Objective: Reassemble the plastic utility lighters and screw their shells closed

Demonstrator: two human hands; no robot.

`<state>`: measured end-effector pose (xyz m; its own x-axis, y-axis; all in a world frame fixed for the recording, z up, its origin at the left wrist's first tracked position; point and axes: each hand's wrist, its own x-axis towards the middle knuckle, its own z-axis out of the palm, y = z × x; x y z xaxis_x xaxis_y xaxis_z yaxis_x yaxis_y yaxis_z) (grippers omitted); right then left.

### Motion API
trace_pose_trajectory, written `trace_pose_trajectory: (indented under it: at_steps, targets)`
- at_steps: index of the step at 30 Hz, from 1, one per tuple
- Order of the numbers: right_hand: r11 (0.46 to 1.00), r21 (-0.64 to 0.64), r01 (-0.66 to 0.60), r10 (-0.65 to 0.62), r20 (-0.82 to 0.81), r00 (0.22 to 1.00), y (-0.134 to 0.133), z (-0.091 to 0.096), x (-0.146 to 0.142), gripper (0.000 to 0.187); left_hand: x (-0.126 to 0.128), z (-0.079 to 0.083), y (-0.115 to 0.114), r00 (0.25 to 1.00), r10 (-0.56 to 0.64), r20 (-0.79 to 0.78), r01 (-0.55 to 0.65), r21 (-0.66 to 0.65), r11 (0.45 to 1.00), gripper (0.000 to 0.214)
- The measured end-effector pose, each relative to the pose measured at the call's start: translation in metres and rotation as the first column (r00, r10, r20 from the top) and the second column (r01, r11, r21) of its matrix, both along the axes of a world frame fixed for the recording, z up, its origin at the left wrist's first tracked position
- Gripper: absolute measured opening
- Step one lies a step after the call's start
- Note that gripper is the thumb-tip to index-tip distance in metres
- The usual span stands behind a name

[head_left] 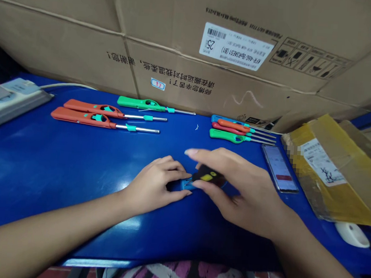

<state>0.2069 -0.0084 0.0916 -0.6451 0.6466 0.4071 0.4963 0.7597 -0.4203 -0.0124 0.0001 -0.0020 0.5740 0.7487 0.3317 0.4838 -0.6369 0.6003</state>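
My left hand (159,180) rests on the blue table, its fingers and thumb closed about the end of a small blue plastic piece (184,186). It looks like a lighter body, but most of it is hidden by my hands. My right hand (246,188) grips a black-and-yellow handle (207,176), apparently a screwdriver's, between thumb and fingers. A thin metal shaft points from it down-left onto the blue piece. The right index finger is raised above the handle and slightly blurred.
Two orange gas lighters (81,117) and a green one (140,104) lie back left. Several slimmer lighters (226,135) lie back right, near a phone (279,168), a yellow-taped parcel (340,168) and a white mouse (352,235). A power strip (15,100) sits left; a large carton (168,26) stands behind.
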Motion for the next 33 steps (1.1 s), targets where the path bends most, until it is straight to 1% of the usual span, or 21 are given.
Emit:
trace_pose_trajectory:
  at_steps: [2, 4, 6, 8, 10, 12, 13, 14, 16, 17, 18, 21, 22, 26, 27, 28, 30, 31, 32, 33]
  targets:
    - [0.998, 0.062, 0.030, -0.028, -0.018, 0.999, 0.001, -0.002, -0.001, 0.045, 0.000, 0.000, 0.000, 1.000, -0.002, -0.001, 0.002, -0.009, 1.000, 0.017]
    - [0.997, 0.065, 0.050, -0.048, -0.034, 0.998, 0.002, 0.000, 0.000, 0.052, 0.001, 0.001, 0.000, 1.000, -0.003, -0.002, 0.003, -0.015, 1.000, 0.017]
    - [1.000, 0.010, -0.001, 0.002, -0.009, 1.000, 0.002, 0.003, 0.003, 0.059, 0.001, 0.001, 0.000, 1.000, -0.002, -0.002, 0.002, -0.013, 1.000, 0.019]
    - [0.998, -0.014, -0.069, 0.069, 0.019, 0.997, 0.002, 0.005, 0.007, 0.059, 0.001, 0.001, 0.000, 1.000, 0.001, -0.002, -0.001, 0.000, 1.000, 0.020]
    - [0.997, 0.044, -0.067, 0.066, 0.028, 0.997, 0.003, 0.004, 0.009, 0.054, 0.000, 0.001, 0.000, 1.000, 0.001, 0.004, -0.001, 0.016, 1.000, 0.022]
    - [0.992, 0.126, 0.010, -0.011, 0.007, 1.000, 0.005, 0.000, 0.010, 0.056, 0.000, 0.000, 0.000, 1.000, 0.000, 0.006, 0.000, 0.017, 1.000, 0.023]
    - [0.992, 0.120, 0.035, -0.035, -0.004, 0.999, 0.005, -0.001, 0.009, 0.062, 0.000, 0.000, 0.000, 1.000, -0.001, 0.004, 0.001, 0.010, 1.000, 0.023]
    - [0.996, 0.084, 0.030, -0.030, -0.010, 1.000, 0.006, -0.002, 0.009, 0.067, 0.000, 0.000, 0.000, 1.000, 0.000, 0.002, 0.000, 0.000, 1.000, 0.023]
    - [1.000, -0.004, -0.016, 0.016, -0.024, 1.000, 0.008, -0.003, 0.009, 0.070, 0.000, 0.001, 0.000, 1.000, 0.004, -0.002, -0.004, -0.012, 1.000, 0.024]
    - [0.999, -0.019, -0.039, 0.038, -0.028, 0.999, 0.008, -0.004, 0.009, 0.069, 0.000, 0.001, 0.000, 1.000, 0.004, 0.000, -0.004, -0.014, 1.000, 0.024]
    - [0.999, 0.005, -0.040, 0.040, -0.031, 0.999, 0.009, -0.004, 0.009, 0.065, 0.001, 0.001, 0.000, 1.000, 0.001, 0.005, -0.001, -0.015, 1.000, 0.023]
    - [0.984, 0.178, 0.024, -0.018, -0.034, 0.999, 0.011, -0.004, 0.010, 0.046, 0.000, 0.002, 0.000, 1.000, -0.007, 0.013, 0.007, -0.012, 1.000, 0.020]
    - [0.979, 0.202, 0.033, -0.026, -0.035, 0.999, 0.012, -0.004, 0.010, 0.044, 0.000, 0.001, -0.001, 1.000, -0.007, 0.013, 0.007, -0.010, 1.000, 0.020]
    - [0.998, 0.031, -0.061, 0.062, -0.024, 0.998, 0.012, -0.003, 0.011, 0.057, 0.000, 0.001, -0.001, 1.000, -0.004, 0.004, 0.004, -0.006, 1.000, 0.027]
    - [0.998, 0.033, -0.057, 0.058, -0.027, 0.998, 0.012, -0.004, 0.011, 0.056, 0.000, 0.001, -0.001, 1.000, -0.004, 0.004, 0.004, -0.010, 1.000, 0.026]
    - [0.997, 0.068, -0.035, 0.037, -0.030, 0.999, 0.012, -0.004, 0.010, 0.050, 0.000, 0.001, -0.001, 1.000, -0.005, 0.005, 0.005, -0.015, 1.000, 0.024]
    - [0.983, 0.179, 0.038, -0.030, -0.044, 0.999, 0.011, -0.006, 0.009, 0.037, 0.000, 0.002, 0.000, 1.000, -0.006, 0.009, 0.006, -0.023, 1.000, 0.020]
    - [0.976, 0.210, 0.058, -0.049, -0.049, 0.998, 0.011, -0.006, 0.008, 0.035, 0.000, 0.002, 0.000, 1.000, -0.005, 0.012, 0.005, -0.023, 1.000, 0.019]
    - [0.977, 0.207, 0.056, -0.045, -0.054, 0.998, 0.011, -0.006, 0.008, 0.036, 0.001, 0.002, 0.000, 1.000, -0.004, 0.014, 0.004, -0.019, 1.000, 0.019]
    - [0.986, 0.164, 0.028, -0.020, -0.055, 0.998, 0.010, -0.005, 0.008, 0.040, 0.001, 0.002, 0.000, 1.000, -0.002, 0.014, 0.002, -0.014, 1.000, 0.020]
